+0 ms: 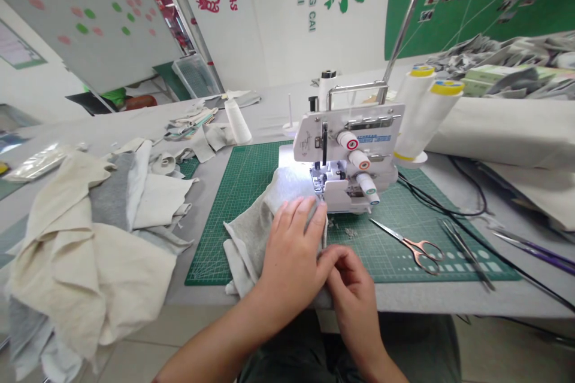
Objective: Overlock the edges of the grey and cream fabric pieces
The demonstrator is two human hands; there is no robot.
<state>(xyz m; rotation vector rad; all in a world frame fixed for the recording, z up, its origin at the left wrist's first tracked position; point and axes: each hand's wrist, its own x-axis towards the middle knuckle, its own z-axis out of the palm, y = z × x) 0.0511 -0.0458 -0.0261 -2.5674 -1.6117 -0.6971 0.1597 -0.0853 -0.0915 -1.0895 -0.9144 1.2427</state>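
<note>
A grey fabric piece lies on the green cutting mat, its far end under the presser foot of a white overlock sewing machine. My left hand rests flat on the fabric just in front of the needle, fingers stretched out and together. My right hand sits beside it at the fabric's near right edge, fingers curled and pinching the cloth's edge. Small fabric trimmings lie on the mat by the machine.
Scissors with copper handles and tweezers lie on the mat to the right. Black cables run past them. White thread cones stand behind the machine. A heap of cream and grey cloth hangs over the table's left edge.
</note>
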